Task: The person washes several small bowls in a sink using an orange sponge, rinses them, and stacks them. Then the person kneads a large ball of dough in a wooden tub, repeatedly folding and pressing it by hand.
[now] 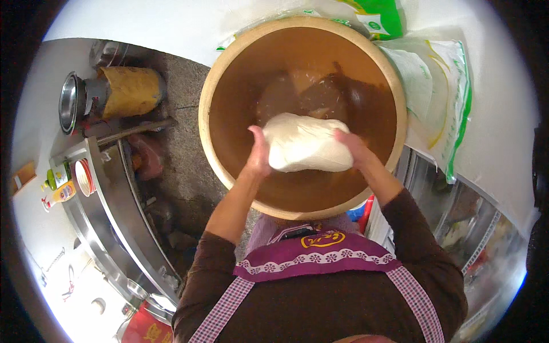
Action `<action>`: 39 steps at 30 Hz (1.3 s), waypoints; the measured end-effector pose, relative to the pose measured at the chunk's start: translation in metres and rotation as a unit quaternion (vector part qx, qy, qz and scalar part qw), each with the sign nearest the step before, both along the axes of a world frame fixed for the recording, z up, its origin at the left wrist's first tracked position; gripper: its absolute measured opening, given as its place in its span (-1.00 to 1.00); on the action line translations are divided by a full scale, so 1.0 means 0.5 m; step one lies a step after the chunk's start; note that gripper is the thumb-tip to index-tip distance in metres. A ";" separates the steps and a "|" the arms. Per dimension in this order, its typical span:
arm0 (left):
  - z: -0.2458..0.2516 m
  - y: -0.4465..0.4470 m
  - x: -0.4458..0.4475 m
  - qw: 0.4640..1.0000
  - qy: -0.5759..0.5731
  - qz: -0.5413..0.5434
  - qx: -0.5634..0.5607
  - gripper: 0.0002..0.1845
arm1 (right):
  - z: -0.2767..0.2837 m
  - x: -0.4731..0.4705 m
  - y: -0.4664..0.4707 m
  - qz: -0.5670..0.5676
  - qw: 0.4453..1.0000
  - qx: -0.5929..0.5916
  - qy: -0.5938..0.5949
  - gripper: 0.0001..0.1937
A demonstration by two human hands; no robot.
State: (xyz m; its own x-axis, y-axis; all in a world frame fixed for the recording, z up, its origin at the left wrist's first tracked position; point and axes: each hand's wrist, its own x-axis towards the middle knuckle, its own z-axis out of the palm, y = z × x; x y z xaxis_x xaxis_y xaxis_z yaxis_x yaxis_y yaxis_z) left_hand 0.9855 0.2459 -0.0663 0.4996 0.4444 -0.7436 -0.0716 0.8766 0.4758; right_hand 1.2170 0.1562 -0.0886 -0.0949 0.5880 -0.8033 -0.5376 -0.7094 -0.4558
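Observation:
A big smooth lump of pale dough (pixel 306 143) is held up over the mouth of a large round brown vat (pixel 302 210) with a thick tan rim. My left hand (pixel 258 152) grips the dough's left end, thumb pointing up. At the opposite end my right hand (pixel 355 148) presses its thumb on top of the dough. The undersides of the fingers are hidden beneath it. Small pale flecks lie on the vat's darker, shiny bottom.
Green-and-white plastic sacks (pixel 433 90) stand against the vat's right and far sides. To the left, a steel counter (pixel 116 201) carries spray bottles (pixel 62 195) and paper bowls (pixel 85 178). A yellow-wrapped cylinder (pixel 131 92) rests on the stone floor (pixel 184 154).

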 end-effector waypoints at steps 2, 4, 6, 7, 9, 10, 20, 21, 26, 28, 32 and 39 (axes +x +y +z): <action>0.064 0.029 -0.029 0.999 -0.026 0.022 0.018 0.21 | 0.076 0.043 -0.041 -0.109 0.983 0.112 0.094 -0.44; 0.107 0.074 -0.066 0.999 -0.030 0.031 0.018 0.21 | 0.143 0.089 -0.083 -0.130 0.977 0.161 0.059 -0.35; 0.116 0.130 -0.097 0.998 -0.013 -0.004 0.063 0.20 | 0.162 0.119 -0.106 -0.187 0.973 0.134 -0.012 -0.39; 0.107 0.154 -0.110 0.993 -0.025 -0.030 0.110 0.19 | 0.157 0.128 -0.116 -0.219 0.970 0.104 -0.024 -0.42; 0.048 0.189 -0.096 0.983 0.106 -0.025 0.148 -0.03 | 0.113 0.125 -0.122 -0.175 0.976 0.020 -0.130 -0.46; 0.009 0.211 -0.077 0.940 0.251 -0.094 0.211 -0.13 | 0.081 0.116 -0.120 -0.149 0.973 -0.013 -0.174 -0.48; -0.247 -0.086 0.051 0.942 0.279 -0.172 -0.065 0.02 | -0.183 0.094 0.192 0.479 0.668 0.090 -0.563 -0.52; -0.268 -0.089 0.053 0.941 0.291 -0.134 -0.108 0.02 | -0.200 0.097 0.229 0.427 0.710 0.111 -0.549 -0.48; -0.330 -0.056 0.064 0.981 0.122 0.089 -0.122 0.04 | -0.228 0.014 0.221 0.344 0.908 -0.029 -0.238 -0.17; -0.308 -0.048 0.068 0.980 0.033 0.143 -0.138 0.04 | -0.209 -0.035 0.169 0.327 0.927 -0.080 -0.166 -0.13; -0.165 -0.035 0.040 0.992 -0.001 0.079 -0.099 -0.11 | -0.115 -0.054 0.071 0.104 0.994 0.008 0.044 -0.35; 0.080 0.091 -0.082 0.995 -0.071 0.042 0.052 0.24 | 0.183 0.109 -0.082 -0.082 0.981 0.177 0.005 -0.40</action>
State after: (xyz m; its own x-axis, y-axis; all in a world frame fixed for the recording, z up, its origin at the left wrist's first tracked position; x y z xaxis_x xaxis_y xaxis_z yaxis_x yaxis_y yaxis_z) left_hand 0.9444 0.2912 -0.0265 0.5542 0.5596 -0.6162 -0.2147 0.8113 0.5438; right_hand 1.2716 0.1151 0.0028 0.0177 0.8382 -0.5451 -0.6362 -0.4112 -0.6528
